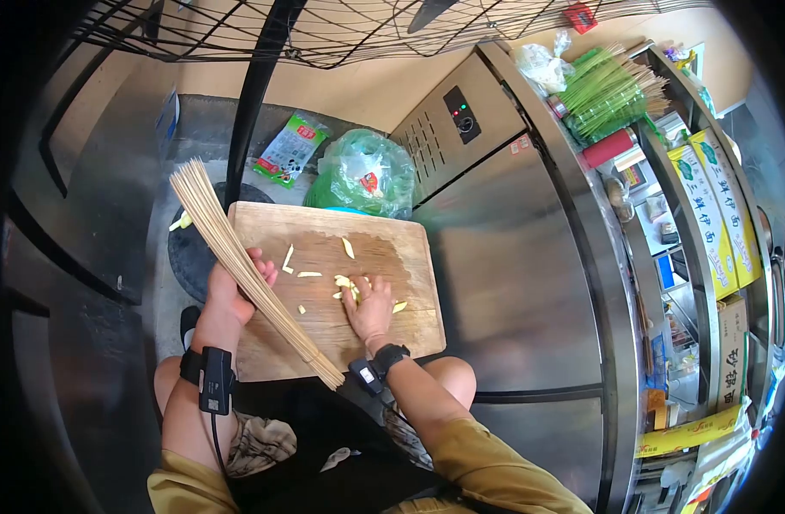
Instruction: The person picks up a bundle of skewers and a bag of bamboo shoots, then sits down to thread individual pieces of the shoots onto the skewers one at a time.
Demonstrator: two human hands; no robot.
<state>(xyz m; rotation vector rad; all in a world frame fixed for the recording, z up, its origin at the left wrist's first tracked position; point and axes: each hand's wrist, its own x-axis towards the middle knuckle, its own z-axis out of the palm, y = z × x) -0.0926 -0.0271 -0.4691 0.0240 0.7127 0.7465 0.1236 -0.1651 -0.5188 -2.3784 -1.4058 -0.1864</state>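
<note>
A long bundle of thin bamboo skewers [225,240] slants across the left side of a wooden cutting board [264,355]. Its far end fans out, and its narrow end points towards my lap. My left hand [236,283] grips it from underneath, fingers curled and showing past its right side. On the board, my right hand [371,307] is bent down over a small heap of pale yellow vegetable pieces [343,283], with its fingertips closed around some of them. Several loose strips [309,274] of the same kind lie scattered nearby.
Behind the board sit a green plastic bag [367,176] and a printed packet [291,150]. A dark round object [195,257] is partly under the skewers. A stainless steel cabinet [512,283] stands close on the right, with crowded shelves [684,214] beyond. A wire rack [341,34] hangs overhead.
</note>
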